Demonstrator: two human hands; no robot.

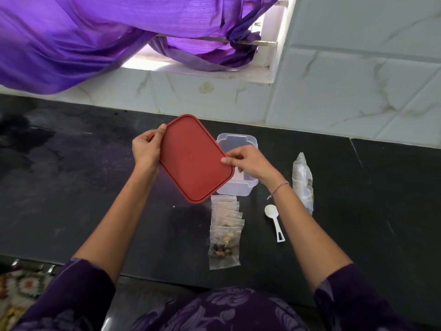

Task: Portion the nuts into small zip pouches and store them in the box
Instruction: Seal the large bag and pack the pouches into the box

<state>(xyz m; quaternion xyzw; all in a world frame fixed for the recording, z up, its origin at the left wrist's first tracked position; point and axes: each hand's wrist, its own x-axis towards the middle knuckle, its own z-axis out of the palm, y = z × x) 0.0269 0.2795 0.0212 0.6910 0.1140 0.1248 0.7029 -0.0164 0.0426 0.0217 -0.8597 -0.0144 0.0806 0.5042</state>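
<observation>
Both hands on red lid. Left hand grips its left edge, thumb on top, fingers curled beneath. Right hand pinches the right edge between thumb and fingertips. Lid is held tilted, lifted over the left part of the box and covering that side.

Box is clear plastic and stands uncovered on black counter; its right and far rim show, but the inside is mostly hidden by lid and right hand.

Pouches lie in an overlapping row just nearer than the box, with nuts visible in the nearest one.
Spoon, white, lies nearer than the box and to its right.
Clear bag lies right of the box, apart from it.
Purple curtain hangs beyond the box, above the tiled wall.
</observation>
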